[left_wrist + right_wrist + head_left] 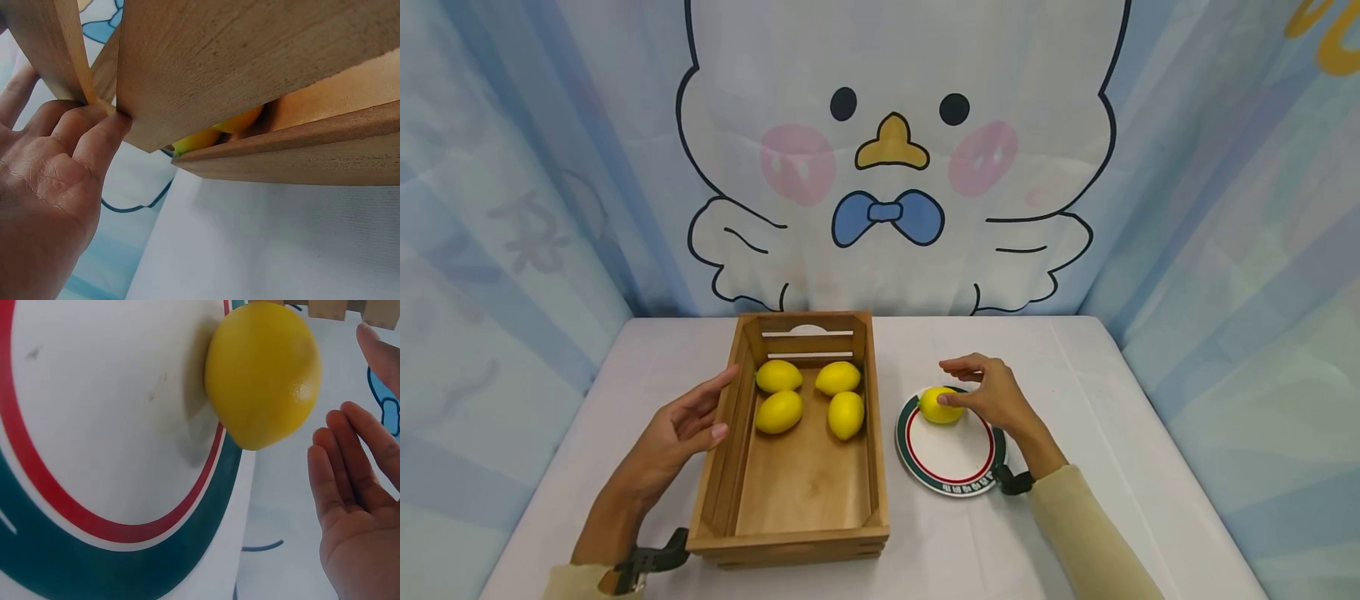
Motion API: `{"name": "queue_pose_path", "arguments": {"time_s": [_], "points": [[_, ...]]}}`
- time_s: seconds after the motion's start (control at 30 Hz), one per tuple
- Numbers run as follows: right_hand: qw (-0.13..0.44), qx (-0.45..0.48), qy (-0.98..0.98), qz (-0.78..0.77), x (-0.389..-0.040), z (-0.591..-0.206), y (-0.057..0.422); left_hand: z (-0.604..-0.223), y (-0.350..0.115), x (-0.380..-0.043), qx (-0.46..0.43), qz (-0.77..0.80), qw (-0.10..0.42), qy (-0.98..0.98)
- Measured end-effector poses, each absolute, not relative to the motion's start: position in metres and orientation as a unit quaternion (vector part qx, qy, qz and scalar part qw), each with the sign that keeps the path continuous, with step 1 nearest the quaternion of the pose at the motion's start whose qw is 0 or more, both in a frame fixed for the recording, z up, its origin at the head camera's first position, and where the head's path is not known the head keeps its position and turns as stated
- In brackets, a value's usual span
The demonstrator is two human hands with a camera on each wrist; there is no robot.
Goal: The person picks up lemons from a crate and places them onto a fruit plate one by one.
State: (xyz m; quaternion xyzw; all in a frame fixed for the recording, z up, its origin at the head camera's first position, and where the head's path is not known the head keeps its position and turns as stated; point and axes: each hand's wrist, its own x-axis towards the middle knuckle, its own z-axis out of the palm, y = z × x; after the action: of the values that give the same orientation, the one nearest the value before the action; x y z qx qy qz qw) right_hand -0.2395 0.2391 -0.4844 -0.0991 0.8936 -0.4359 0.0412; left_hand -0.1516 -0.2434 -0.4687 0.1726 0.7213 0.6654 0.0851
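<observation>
A yellow lemon (936,407) lies toward the back of a round white plate (951,454) with a green rim and a red ring. Over that lemon reaches my right hand (992,396), thumb and fingers spread; the right wrist view shows a gap between the fingers (350,462) and the lemon (262,375). My left hand (673,433) is at the left side of a wooden crate (805,542), its fingertips touching the slatted side (250,62) from outside. Several lemons (778,412) rest in the crate's far half.
The crate and plate stand side by side on a white-covered table (1097,400). A curtain (895,267) with a cartoon bird hangs behind the table, and pale blue cloth (497,333) hangs along both sides.
</observation>
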Motion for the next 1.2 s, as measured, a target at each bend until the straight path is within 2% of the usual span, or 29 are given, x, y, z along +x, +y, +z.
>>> {"name": "queue_pose_path", "arguments": {"time_s": [1.2], "points": [[0.004, -0.153, 0.873, -0.462, -0.236, -0.433, 0.214, -0.469, -0.243, -0.152, 0.173, 0.668, 0.084, 0.719]]}}
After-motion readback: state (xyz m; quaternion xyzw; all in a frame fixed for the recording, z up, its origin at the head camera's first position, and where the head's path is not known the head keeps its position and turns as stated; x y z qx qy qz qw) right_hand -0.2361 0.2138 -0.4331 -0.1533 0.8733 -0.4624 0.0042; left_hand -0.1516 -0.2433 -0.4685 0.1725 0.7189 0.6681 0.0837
